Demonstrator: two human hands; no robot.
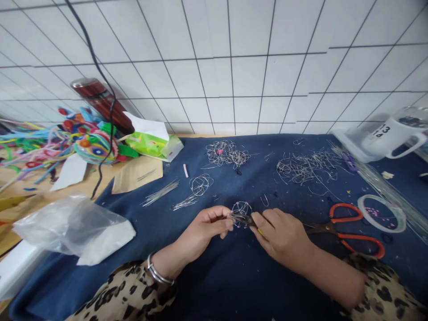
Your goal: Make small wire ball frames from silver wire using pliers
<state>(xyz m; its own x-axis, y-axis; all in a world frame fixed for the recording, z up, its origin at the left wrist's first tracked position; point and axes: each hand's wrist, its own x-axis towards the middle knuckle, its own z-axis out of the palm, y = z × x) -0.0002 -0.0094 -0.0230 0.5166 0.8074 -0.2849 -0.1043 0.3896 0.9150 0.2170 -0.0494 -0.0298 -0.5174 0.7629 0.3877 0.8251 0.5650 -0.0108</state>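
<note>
Wire ball (241,208) pinched by left hand (207,223), right hand (282,234) gripping pliers (242,219).

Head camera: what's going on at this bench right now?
A person works over a blue cloth, both hands meeting at a small wire ball with pink beads. The left hand pinches it while the right hand grips a small dark tool, likely pliers, against it. More wire balls and a loose wire heap lie behind. Red-handled scissors and a tape roll rest to the right, untouched.
</note>
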